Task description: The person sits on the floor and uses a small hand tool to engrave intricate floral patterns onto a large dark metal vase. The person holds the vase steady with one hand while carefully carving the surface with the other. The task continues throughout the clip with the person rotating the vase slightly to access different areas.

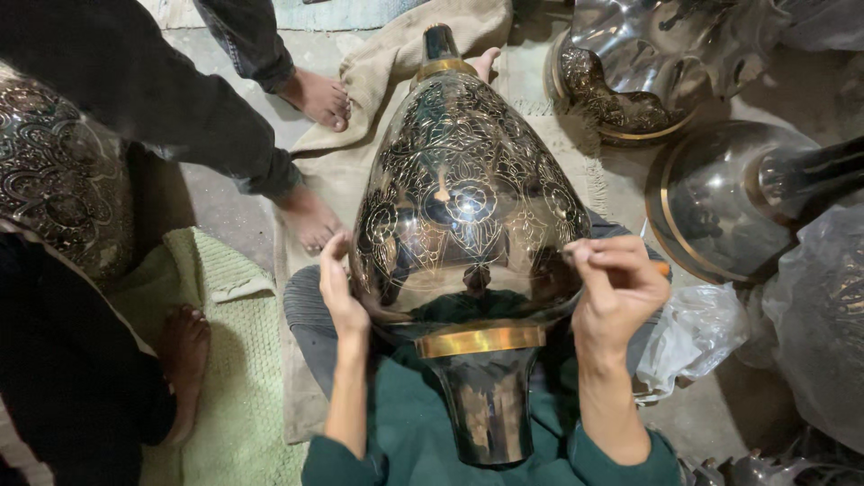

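- Lying across the near middle of the scene, a large engraved metal vase (468,207) is seen on its side over a lap in green cloth, its dark neck with a brass band pointing near and its narrow end pointing far.
- A bare concrete floor (225,202) is covered in part by a beige cloth (346,166) and, at near left, a pale green mat (238,360).
- The left hand (340,290) is laid flat and open against the vase's left flank.
- The right hand (616,290) is curled at the right flank, fingertips pinched together; whether anything is held cannot be told.
- Similar dark polished vessels (720,202) are placed at far right, beside clear plastic wrap (693,333); their contents cannot be seen.
- Another person's bare feet (310,216) are seen at far left.
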